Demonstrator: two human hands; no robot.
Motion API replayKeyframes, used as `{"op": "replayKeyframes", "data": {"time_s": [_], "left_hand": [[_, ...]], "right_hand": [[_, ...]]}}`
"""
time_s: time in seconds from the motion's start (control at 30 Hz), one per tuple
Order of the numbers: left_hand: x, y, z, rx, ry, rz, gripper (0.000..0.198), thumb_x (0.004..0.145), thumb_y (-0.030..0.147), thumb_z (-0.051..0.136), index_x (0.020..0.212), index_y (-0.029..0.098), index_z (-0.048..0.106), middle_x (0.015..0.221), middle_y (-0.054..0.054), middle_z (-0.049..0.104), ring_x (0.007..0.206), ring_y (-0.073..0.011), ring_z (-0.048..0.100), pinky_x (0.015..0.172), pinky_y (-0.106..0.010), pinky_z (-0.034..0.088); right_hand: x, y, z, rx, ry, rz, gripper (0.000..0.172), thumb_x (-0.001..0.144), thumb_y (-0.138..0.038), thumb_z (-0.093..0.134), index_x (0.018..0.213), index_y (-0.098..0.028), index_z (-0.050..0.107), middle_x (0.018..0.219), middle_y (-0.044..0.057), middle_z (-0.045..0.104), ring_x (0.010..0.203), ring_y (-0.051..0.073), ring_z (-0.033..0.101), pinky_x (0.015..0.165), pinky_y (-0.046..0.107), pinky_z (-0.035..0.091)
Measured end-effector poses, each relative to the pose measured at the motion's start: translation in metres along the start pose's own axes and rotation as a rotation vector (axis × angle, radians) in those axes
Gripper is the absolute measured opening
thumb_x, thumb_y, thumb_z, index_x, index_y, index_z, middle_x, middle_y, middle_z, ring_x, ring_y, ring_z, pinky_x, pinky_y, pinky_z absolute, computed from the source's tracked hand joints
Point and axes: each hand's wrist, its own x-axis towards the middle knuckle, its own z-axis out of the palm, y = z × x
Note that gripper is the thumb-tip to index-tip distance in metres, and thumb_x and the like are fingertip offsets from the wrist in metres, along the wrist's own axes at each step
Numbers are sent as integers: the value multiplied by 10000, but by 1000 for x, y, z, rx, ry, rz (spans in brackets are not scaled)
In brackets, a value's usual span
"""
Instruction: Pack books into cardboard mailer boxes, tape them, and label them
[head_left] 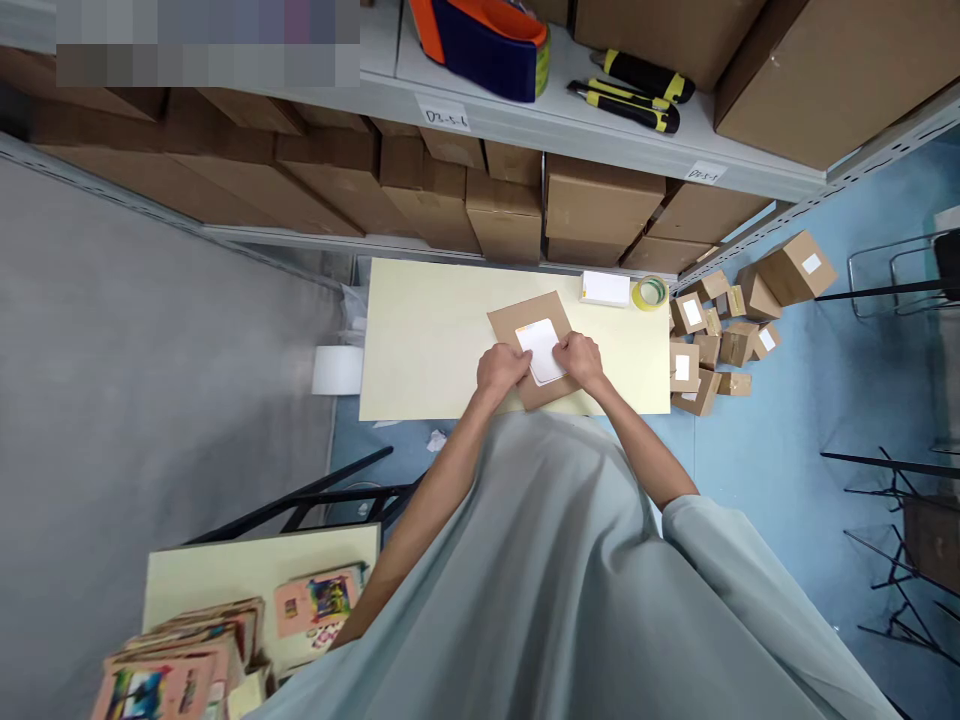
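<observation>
A flat-looking brown cardboard box [553, 305] lies turned at an angle on the pale yellow table [420, 340] in front of me. Over its top face is a white label [541, 355] with rounded corners. My left hand [503, 369] is closed at the label's left edge, thumb against it. On the opposite edge, my right hand [578, 358] is closed in the same way, fingers curled under. Whether the label is stuck down or partly lifted, I cannot tell.
A white box [606, 289] and a tape roll [649, 292] sit at the table's back right. Labelled cartons [701, 340] are heaped beyond its right end. Above runs a shelf holding a tape dispenser [484, 45] and utility knives [634, 95]. Printed packs [165, 670] are stacked lower left.
</observation>
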Motion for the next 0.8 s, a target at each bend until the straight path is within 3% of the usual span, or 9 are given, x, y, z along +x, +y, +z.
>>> {"op": "replayKeyframes", "data": {"time_s": [0.13, 0.37, 0.57, 0.8], "left_hand": [[-5, 5, -3, 15, -4, -37, 437, 988, 468, 568, 630, 252, 696, 783, -66, 809, 835, -244, 741, 831, -322, 532], [-7, 6, -4, -3, 8, -40, 449, 999, 441, 580, 604, 253, 682, 764, -66, 798, 818, -243, 739, 821, -317, 528], [-6, 5, -3, -49, 17, -39, 437, 1001, 444, 575, 621, 253, 678, 759, -50, 806, 796, -233, 737, 785, -319, 518], [4, 6, -7, -179, -38, -87, 516, 1028, 517, 547, 629, 227, 701, 717, -38, 801, 631, -181, 713, 776, -300, 547]], "right_hand": [[0, -1, 0, -36, 13, -9, 167, 995, -262, 610, 1034, -209, 764, 1151, 103, 828, 1101, 280, 773, 935, 321, 550], [1, -2, -6, -49, -15, -5, 143, 1001, -276, 629, 1008, -211, 756, 1161, 99, 829, 1110, 280, 771, 922, 322, 545], [7, -12, -9, -147, -7, 26, 477, 992, -636, 681, 1013, -167, 762, 1147, 208, 804, 1146, 357, 749, 930, 392, 556], [20, -10, -16, -142, 12, 25, 579, 1122, -603, 418, 1037, -153, 772, 1017, 215, 808, 1072, 331, 753, 905, 375, 554]]}}
